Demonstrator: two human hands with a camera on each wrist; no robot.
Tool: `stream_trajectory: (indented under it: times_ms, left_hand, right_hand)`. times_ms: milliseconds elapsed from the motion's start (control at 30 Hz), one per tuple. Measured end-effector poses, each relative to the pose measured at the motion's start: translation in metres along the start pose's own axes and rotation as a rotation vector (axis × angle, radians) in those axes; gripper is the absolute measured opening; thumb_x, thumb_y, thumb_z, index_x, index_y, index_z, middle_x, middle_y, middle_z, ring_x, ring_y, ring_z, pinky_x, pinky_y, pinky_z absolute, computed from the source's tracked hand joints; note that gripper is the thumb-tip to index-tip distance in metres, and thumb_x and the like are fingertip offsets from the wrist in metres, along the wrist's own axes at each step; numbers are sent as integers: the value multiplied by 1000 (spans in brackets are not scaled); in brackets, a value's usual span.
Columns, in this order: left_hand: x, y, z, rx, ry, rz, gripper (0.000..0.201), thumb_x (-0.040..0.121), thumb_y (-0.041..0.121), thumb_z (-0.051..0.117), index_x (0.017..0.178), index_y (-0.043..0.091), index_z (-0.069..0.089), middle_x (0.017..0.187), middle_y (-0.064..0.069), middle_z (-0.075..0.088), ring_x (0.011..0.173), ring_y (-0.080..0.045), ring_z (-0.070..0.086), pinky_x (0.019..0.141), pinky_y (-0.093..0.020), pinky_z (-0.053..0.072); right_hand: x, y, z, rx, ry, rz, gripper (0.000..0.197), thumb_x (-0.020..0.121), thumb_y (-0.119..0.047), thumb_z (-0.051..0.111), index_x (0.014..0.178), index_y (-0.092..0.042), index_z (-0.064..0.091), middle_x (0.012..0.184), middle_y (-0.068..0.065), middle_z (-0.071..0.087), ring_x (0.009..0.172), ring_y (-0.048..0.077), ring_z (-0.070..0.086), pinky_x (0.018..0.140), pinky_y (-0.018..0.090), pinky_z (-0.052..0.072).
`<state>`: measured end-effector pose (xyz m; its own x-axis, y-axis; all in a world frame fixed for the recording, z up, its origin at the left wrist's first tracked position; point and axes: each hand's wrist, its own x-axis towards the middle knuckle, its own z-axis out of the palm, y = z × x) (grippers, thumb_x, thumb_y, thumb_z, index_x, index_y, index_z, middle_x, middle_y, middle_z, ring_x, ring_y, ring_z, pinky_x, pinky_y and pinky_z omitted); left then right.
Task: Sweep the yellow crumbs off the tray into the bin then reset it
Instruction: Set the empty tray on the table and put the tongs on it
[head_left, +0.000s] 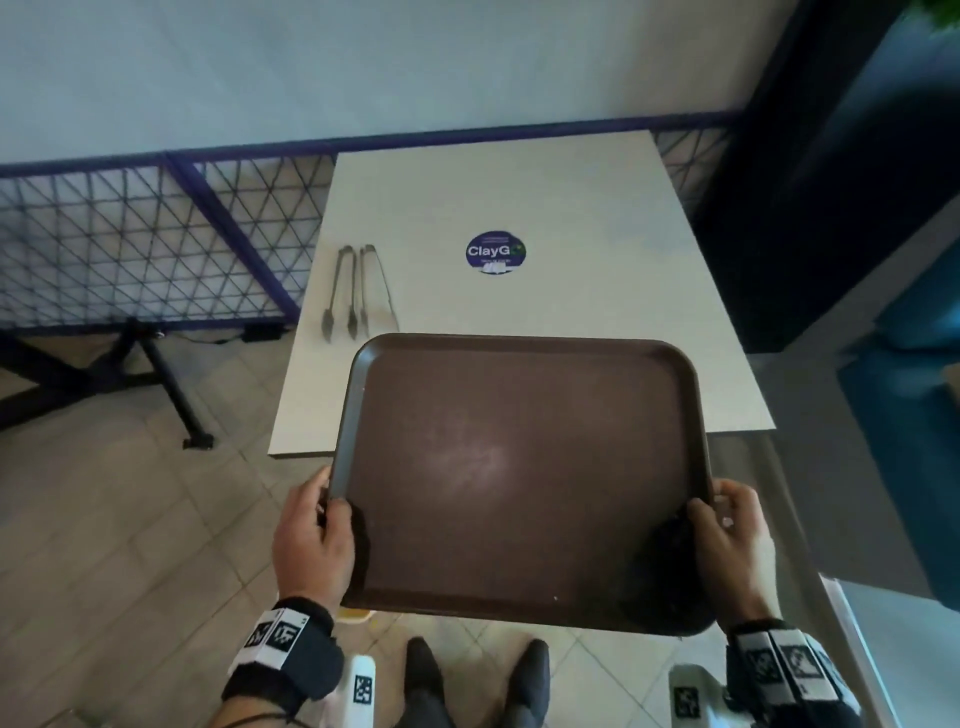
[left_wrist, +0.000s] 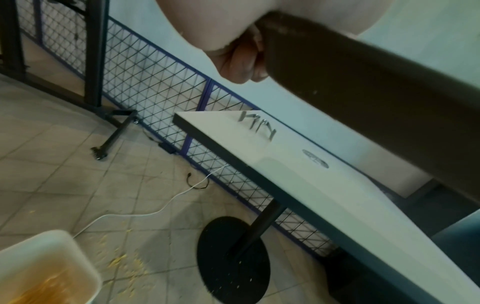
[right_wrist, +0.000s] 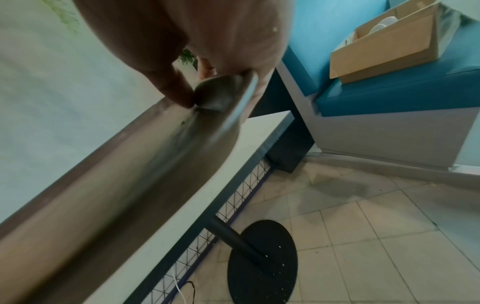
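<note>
A dark brown tray (head_left: 519, 467) is held in the air, its far half over the near edge of the white table (head_left: 571, 208). My left hand (head_left: 311, 530) grips its left rim, thumb on top. My right hand (head_left: 727, 540) grips the right rim the same way. The tray's surface looks bare apart from one tiny pale speck near the front. In the left wrist view a white bin (left_wrist: 39, 271) stands on the floor with yellow crumbs inside, and yellow crumbs (left_wrist: 122, 261) lie scattered on the tiles beside it. My fingers (left_wrist: 241, 61) curl under the tray (left_wrist: 363, 92).
Two metal tongs (head_left: 353, 291) lie at the table's left side, and a round blue sticker (head_left: 496, 252) sits mid-table. A mesh fence (head_left: 130, 244) runs behind. A blue bench with a cardboard box (right_wrist: 384, 45) is on the right. The table's black round foot (left_wrist: 233, 259) stands below.
</note>
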<state>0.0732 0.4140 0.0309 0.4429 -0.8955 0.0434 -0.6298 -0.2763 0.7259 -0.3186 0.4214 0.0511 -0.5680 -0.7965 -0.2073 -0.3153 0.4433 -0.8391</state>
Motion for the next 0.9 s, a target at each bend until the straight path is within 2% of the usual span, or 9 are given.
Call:
stream_trajectory:
  times_ms: [167, 267, 367, 433, 533, 633, 700, 833, 900]
  left_hand:
    - [43, 32, 16, -14, -99, -2, 41, 94, 6, 56, 135, 13, 55, 123, -5, 60, 103, -24, 58, 93, -38, 47]
    - [76, 40, 29, -9, -192, -28, 45, 94, 10, 58, 138, 18, 52, 120, -4, 61, 95, -23, 61, 91, -39, 49]
    - [116, 46, 44, 38, -283, -49, 46, 95, 16, 57, 139, 23, 49, 120, 0, 61, 96, -22, 63, 89, -41, 52]
    - [142, 52, 55, 65, -293, -38, 42, 94, 18, 58, 135, 26, 52, 115, 4, 61, 92, -20, 63, 86, -39, 53]
    - [184, 62, 71, 94, -295, -43, 37, 92, 19, 60, 127, 30, 55, 107, 6, 63, 86, -19, 64, 82, -37, 51]
    - [220, 71, 84, 123, -320, -68, 34, 93, 19, 60, 126, 29, 55, 105, 7, 63, 92, -19, 62, 82, -32, 47]
    - [244, 76, 94, 151, -349, -70, 34, 94, 21, 59, 127, 28, 55, 110, 4, 65, 100, -21, 63, 87, -32, 47]
    - [285, 84, 115, 226, -387, -102, 33, 91, 24, 58, 124, 30, 55, 114, 5, 66, 106, -22, 63, 93, -36, 49]
    - [304, 90, 126, 260, -387, -110, 32, 91, 24, 57, 122, 31, 56, 114, 7, 65, 108, -22, 62, 94, -37, 48]
  right_hand:
    - [54, -33, 4, -62, 2, -43, 20, 89, -11, 55, 109, -16, 54, 94, 7, 60, 88, 27, 53, 75, 33, 37]
    - [92, -45, 16, -89, -5, -50, 22, 88, -13, 55, 109, -19, 53, 99, 11, 65, 90, 31, 57, 76, 36, 41]
    - [129, -63, 31, -108, -37, -56, 28, 85, -8, 57, 111, -17, 53, 104, 11, 63, 91, 29, 57, 78, 36, 42]
    - [152, -78, 43, -129, -58, -56, 32, 84, -5, 58, 115, -12, 54, 104, 10, 61, 90, 27, 55, 76, 33, 38]
    - [188, -98, 62, -154, -87, -54, 34, 82, -4, 59, 114, -14, 55, 104, 12, 64, 91, 29, 59, 76, 34, 40]
    - [220, -110, 78, -227, -125, -47, 31, 80, -7, 63, 108, -17, 57, 96, 10, 66, 89, 31, 60, 78, 38, 44]
    - [241, -118, 88, -263, -146, -45, 28, 78, -8, 66, 103, -19, 58, 85, 7, 66, 85, 32, 61, 77, 40, 47]
    - [278, -129, 107, -344, -178, -17, 26, 77, -5, 67, 99, -17, 59, 73, -1, 62, 82, 32, 60, 72, 36, 43]
    - [298, -132, 117, -382, -195, -12, 27, 77, -5, 67, 100, -16, 59, 72, -1, 62, 85, 33, 61, 73, 36, 43]
